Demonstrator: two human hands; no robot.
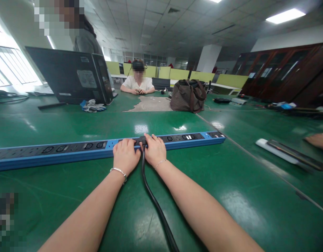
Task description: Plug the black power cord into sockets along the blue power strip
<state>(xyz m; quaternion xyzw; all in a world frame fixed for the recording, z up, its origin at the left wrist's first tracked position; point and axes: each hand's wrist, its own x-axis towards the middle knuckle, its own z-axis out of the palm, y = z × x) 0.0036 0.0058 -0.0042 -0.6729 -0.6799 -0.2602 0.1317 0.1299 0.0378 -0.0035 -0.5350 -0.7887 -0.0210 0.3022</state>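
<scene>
A long blue power strip (80,147) with black sockets lies across the green table in front of me. My left hand (126,154) is closed over the strip, its fingers curled over the far edge left of the plug. The black plug (143,140) of a thick power cord (153,199) sits upright against the strip's sockets. Right beside it, my right hand (155,148) grips the plug, with its other fingers resting across the strip. The cord runs toward me between my forearms. How deep the plug sits in the socket is hidden by my fingers.
A black computer case (69,75) stands at the back left, with gloves (92,105) beside it. A brown bag (187,95) rests beyond the strip. One person (138,80) sits opposite; another stands behind the case. At right, another person's hand (319,141) is near a white-and-black bar (290,154).
</scene>
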